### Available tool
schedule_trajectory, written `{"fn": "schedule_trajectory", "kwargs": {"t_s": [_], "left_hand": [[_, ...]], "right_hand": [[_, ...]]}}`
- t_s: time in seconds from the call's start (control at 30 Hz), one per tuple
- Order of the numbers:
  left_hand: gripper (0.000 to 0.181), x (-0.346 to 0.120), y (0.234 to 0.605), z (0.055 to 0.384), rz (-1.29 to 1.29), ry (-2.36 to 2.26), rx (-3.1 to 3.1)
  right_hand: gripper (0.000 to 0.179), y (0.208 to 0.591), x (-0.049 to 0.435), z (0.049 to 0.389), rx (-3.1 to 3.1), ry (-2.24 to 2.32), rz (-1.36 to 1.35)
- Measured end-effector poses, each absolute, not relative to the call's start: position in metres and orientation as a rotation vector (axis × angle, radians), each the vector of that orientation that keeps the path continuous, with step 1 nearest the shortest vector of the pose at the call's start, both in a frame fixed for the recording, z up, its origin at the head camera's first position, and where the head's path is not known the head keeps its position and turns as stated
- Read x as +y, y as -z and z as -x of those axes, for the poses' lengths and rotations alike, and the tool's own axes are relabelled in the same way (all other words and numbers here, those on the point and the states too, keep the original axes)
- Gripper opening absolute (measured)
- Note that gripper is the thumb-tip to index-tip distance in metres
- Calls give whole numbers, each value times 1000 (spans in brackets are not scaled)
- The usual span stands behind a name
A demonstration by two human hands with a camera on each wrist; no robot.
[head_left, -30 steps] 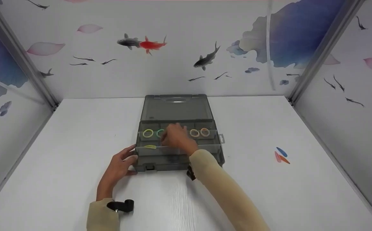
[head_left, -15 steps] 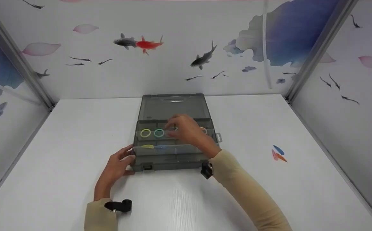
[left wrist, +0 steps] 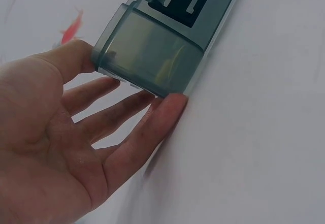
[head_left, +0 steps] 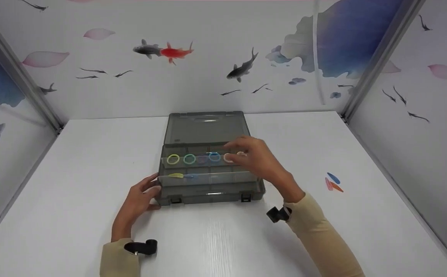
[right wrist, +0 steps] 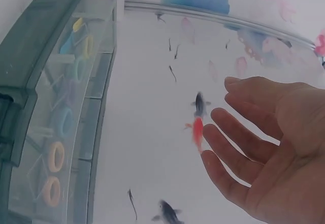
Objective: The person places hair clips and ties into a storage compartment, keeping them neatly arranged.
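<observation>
A grey translucent compartment box (head_left: 210, 194) is set on the white table (head_left: 215, 242), its lid (head_left: 198, 130) folded back toward the printed wall (head_left: 192, 90). The box's left end is touched by the left hand (head_left: 136, 197), whose fingers are spread wide against the end rather than wrapped around it. The right hand (head_left: 261, 159) is held over the right part of the back row, fingers loosely parted, and nothing is gripped by it.

Along that row's clear divider, a yellow ring (head_left: 173, 159), a green ring (head_left: 189, 159), a blue ring (head_left: 214, 156) and two peach rings (right wrist: 56, 157) are seen—the last two partly covered by the right hand in the head view. In the row nearer the front, a yellow drop-shaped piece (head_left: 176, 175) and a blurred blue piece (head_left: 192, 176) are placed side by side. Well to the right of the box, three more drop-shaped pieces (head_left: 337, 187)—blue, pink and orange—are clustered on the table.
</observation>
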State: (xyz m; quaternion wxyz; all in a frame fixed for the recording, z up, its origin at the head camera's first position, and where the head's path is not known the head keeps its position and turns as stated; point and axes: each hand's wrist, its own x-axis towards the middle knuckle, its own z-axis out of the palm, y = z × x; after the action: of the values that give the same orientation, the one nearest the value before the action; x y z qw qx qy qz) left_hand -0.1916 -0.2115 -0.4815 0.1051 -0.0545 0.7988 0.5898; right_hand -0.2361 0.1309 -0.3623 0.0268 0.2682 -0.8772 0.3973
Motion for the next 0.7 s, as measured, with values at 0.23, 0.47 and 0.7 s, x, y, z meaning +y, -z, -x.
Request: {"fn": "schedule_trajectory", "kwargs": {"t_s": [0.23, 0.47, 0.7], "left_hand": [[56, -211, 484, 192, 155, -1757, 2345], [56, -211, 483, 191, 149, -1750, 2345], [55, -213, 482, 191, 151, -1731, 2369]], "right_hand": [[27, 374, 170, 233, -2662, -1251, -659], [30, 388, 211, 237, -2687, -1284, -421], [35, 389, 249, 240, -2631, -1307, -316]]}}
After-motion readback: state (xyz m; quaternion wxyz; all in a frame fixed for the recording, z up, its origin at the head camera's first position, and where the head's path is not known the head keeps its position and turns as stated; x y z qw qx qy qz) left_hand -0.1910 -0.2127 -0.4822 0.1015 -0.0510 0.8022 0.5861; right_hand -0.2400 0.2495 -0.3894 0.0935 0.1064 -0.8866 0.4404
